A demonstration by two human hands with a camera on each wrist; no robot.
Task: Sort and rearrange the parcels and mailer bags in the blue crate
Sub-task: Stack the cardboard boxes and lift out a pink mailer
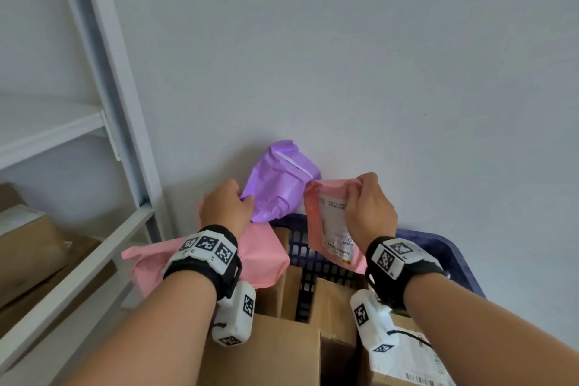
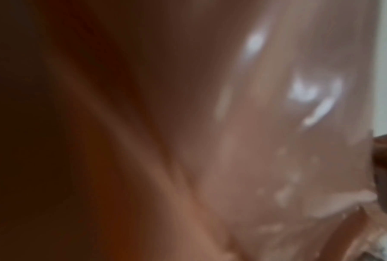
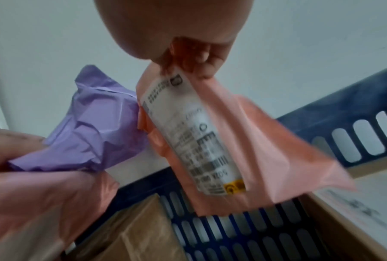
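Note:
My left hand grips the lower corner of a crumpled purple mailer bag above the blue crate's far rim. A large pink mailer hangs under that hand and wrist; whether the hand holds it too is unclear. Its glossy pink plastic fills the blurred left wrist view. My right hand pinches the top edge of a small pink mailer with a white shipping label, which hangs over the crate. In the right wrist view this mailer dangles beside the purple bag.
Several cardboard boxes stand inside the slotted crate, one at the right bearing a white label. A white metal shelf rack stands at the left with brown boxes on a low shelf. A plain wall lies right behind.

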